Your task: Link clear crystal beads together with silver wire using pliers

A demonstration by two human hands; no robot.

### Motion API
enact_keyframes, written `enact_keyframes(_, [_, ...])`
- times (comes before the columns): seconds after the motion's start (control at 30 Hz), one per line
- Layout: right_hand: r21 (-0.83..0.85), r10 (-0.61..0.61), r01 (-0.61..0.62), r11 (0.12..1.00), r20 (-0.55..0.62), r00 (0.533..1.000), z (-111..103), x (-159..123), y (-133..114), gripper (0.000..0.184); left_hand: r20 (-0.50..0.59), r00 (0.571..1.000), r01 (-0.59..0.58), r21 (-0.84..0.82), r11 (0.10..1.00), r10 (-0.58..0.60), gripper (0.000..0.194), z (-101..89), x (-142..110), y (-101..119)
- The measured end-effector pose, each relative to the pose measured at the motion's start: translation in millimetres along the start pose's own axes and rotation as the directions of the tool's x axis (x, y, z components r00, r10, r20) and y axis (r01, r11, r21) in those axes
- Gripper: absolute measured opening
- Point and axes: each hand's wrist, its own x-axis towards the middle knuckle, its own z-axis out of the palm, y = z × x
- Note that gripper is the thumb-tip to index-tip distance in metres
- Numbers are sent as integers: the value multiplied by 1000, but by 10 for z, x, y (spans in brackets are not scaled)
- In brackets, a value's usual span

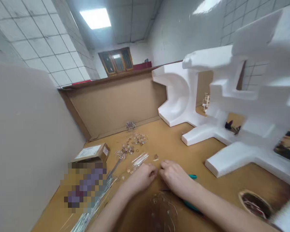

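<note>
My left hand and my right hand rest close together on the brown cardboard work surface, fingertips nearly touching. Both have their fingers curled into a pinch; whatever they hold is too small to make out. Teal-handled pliers lie under and behind my right hand. Several small metal rings are scattered just beyond the hands. A bundle of thin wires in clear wrap lies left of my left hand. A tangle of thin wire loops sits between my forearms.
White foam packing pieces stand at the right. A small cardboard box and a pixelated patch lie at the left. Cardboard walls close off the back, a grey panel the left. A small woven dish sits at the near right.
</note>
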Motion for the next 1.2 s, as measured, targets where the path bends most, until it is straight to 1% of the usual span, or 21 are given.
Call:
enact_keyframes(0.17, [60,6,-9,998,37,999,52,-42,34,24,-18,998,53,-18,998,-53,15,76,-54,89])
enact_keyframes(0.23, [115,18,-23,993,47,999,66,-44,46,23,-30,998,60,-31,998,-61,15,96,-35,93])
enact_keyframes(0.3, [189,47,-56,980,52,998,73,-42,67,22,-45,998,42,-51,998,-44,17,109,-13,75])
enact_keyframes(0.37, [286,91,-103,953,57,994,81,-40,106,22,-69,997,18,-143,990,-28,17,130,-1,40])
enact_keyframes(0.4, [345,114,-128,930,61,992,89,-39,133,22,-69,997,22,-240,970,-39,16,149,1,20])
enact_keyframes(0.43, [410,136,-154,899,73,988,102,-36,164,21,-61,996,39,-367,930,-66,16,175,1,-1])
enact_keyframes(0.47, [480,155,-181,858,94,983,121,-32,197,20,-41,994,68,-501,863,-102,17,209,0,-20])
enact_keyframes(0.5, [553,172,-212,806,124,977,146,-27,230,19,-9,991,102,-620,778,-137,20,249,0,-37])
enact_keyframes(0.53, [622,186,-247,743,162,969,177,-20,262,19,8,987,121,-710,694,-163,22,292,2,-48])
enact_keyframes(0.6, [739,203,-316,595,243,949,242,-6,316,21,-2,981,108,-823,558,-193,27,378,13,-57])
enact_keyframes(0.67, [819,211,-364,443,300,930,290,1,353,26,-29,976,75,-887,456,-215,31,439,28,-45])
enact_keyframes(0.73, [871,209,-382,309,330,921,307,-6,374,31,-37,970,52,-933,357,-239,32,465,38,-19])
enact_keyframes(0.8, [901,205,-384,201,344,916,295,-23,386,35,-30,965,43,-962,269,-259,31,463,35,11])
enact_keyframes(0.87, [915,203,-382,126,354,913,270,-45,396,37,-10,963,48,-977,207,-268,29,446,20,35])
enact_keyframes(0.93, [920,202,-385,80,363,910,246,-63,404,36,17,965,71,-978,197,-260,30,425,4,48])
enact_keyframes(1.03, [919,196,-391,53,374,906,227,-72,414,34,35,967,97,-967,238,-252,33,388,-9,50])
enact_keyframes(1.13, [917,202,-393,64,374,905,234,-68,410,28,25,962,96,-963,252,-273,33,358,-5,42])
enact_keyframes(1.2, [915,224,-394,92,366,903,256,-64,396,22,24,962,97,-961,260,-271,34,358,4,33])
